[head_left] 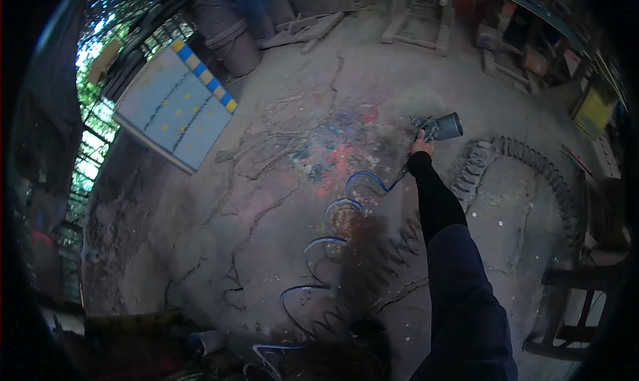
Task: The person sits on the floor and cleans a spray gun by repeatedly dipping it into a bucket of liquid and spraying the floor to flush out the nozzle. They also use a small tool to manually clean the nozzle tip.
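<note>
My right hand (422, 143) is stretched out over the floor, its fingers closed around a paint spray gun (447, 126) with a dark grey cup lying toward the right. From below the grip a thin blue coiled air hose (366, 174) loops back down toward the bottom edge. A dark sleeve covers that arm up to the wrist. My left hand is out of sight. To the far left leans a pale blue board (176, 108) with dark wavy lines, yellow dots and a checkered edge in blue, white and yellow.
Cracked concrete floor (293, 234) carries red and teal paint stains. A thicker grey coiled hose (542, 165) curves across it at right. Behind are a bucket (238, 53) and a wooden frame (416, 43). A dark chair-like frame (576, 279) stands lower right.
</note>
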